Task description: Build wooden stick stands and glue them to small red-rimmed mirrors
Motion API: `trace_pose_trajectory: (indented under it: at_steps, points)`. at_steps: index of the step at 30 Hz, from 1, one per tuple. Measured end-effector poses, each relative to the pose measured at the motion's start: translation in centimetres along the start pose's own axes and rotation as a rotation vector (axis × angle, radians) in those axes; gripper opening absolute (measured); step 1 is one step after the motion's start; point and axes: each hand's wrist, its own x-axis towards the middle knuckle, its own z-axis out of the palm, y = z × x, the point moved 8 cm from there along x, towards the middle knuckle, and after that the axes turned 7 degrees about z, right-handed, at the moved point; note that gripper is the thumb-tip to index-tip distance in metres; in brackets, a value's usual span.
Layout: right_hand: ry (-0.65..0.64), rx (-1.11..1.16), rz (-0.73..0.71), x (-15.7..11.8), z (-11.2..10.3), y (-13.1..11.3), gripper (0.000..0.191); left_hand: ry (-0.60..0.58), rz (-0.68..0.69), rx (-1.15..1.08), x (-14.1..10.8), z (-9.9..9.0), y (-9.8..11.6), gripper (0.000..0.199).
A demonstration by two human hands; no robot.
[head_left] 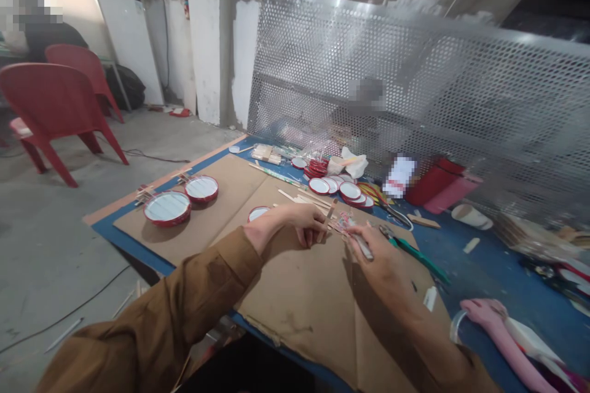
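Note:
My left hand (pixel 311 224) is closed on a short flat wooden stick (pixel 332 211), which stands nearly upright from the fingers. A little to its right, my right hand (pixel 375 252) grips a pale grey handle (pixel 364 247); the kind of tool is unclear. Between the hands lies a small pinkish, crumpled-looking cluster (pixel 343 221), too blurred to name. Just beyond are loose wooden sticks (pixel 304 198) on the cardboard sheet (pixel 295 295). Partly hidden behind my left forearm is a red-rimmed white disc (pixel 257 214). Green-handled pliers (pixel 424 258) rest right of my right hand.
Two red-rimmed round pieces (pixel 166 207) with sticks beside them sit on the cardboard's left. Several white-faced lids (pixel 319 185), scissors (pixel 400 216), a phone (pixel 400 177) and a red pouch (pixel 433 181) line the back. A perforated metal panel (pixel 415 86) stands behind the blue table (pixel 488 270).

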Motion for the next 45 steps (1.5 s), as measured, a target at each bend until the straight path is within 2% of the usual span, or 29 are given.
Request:
trace_pose_trajectory:
  at_steps: [2, 5, 8, 11, 17, 23, 28, 33, 38, 45]
  points:
    - [-0.122, -0.063, -0.089, -0.4, 1.4, -0.5, 0.02, 0.006, 0.006, 0.008, 0.0, -0.3, 0.0, 0.016]
    - [-0.266, -0.165, -0.191, -1.0, 2.8, -1.7, 0.033, 0.014, 0.042, -0.003, 0.2, -0.7, -0.2, 0.012]
    - [-0.377, -0.284, -0.244, -1.4, 3.3, -2.5, 0.04, 0.025, 0.055, -0.025, 0.4, -1.0, -0.6, 0.014]
    - [-0.455, -0.355, -0.252, -1.6, 3.3, -2.6, 0.039, 0.042, 0.053, -0.037, 0.5, -1.1, -0.9, 0.012]
    - [-0.385, -0.237, -0.177, -1.1, 2.6, -1.4, 0.039, 0.038, 0.053, -0.031, 0.5, -1.0, -0.9, 0.015]
    - [-0.282, -0.153, -0.056, 0.0, 2.1, 0.4, 0.028, 0.056, 0.067, -0.005, 0.3, -1.0, -0.3, 0.015]
    - [-0.186, -0.004, -0.025, 0.7, 1.2, 0.7, 0.025, 0.021, 0.074, 0.008, 0.0, -0.7, 0.0, 0.019]
    - [-0.134, 0.014, -0.005, 0.8, 0.6, 0.3, 0.024, -0.008, 0.069, 0.035, -0.3, -0.5, 0.2, 0.029]
    - [-0.114, -0.08, -0.153, 0.4, 0.8, -2.0, 0.022, 0.012, 0.059, 0.047, 0.1, -0.6, -0.2, 0.039]
    - [-0.043, -0.343, -0.606, -1.6, 2.2, -7.0, 0.025, 0.08, 0.024, -0.029, -0.5, -1.2, -0.2, 0.022]
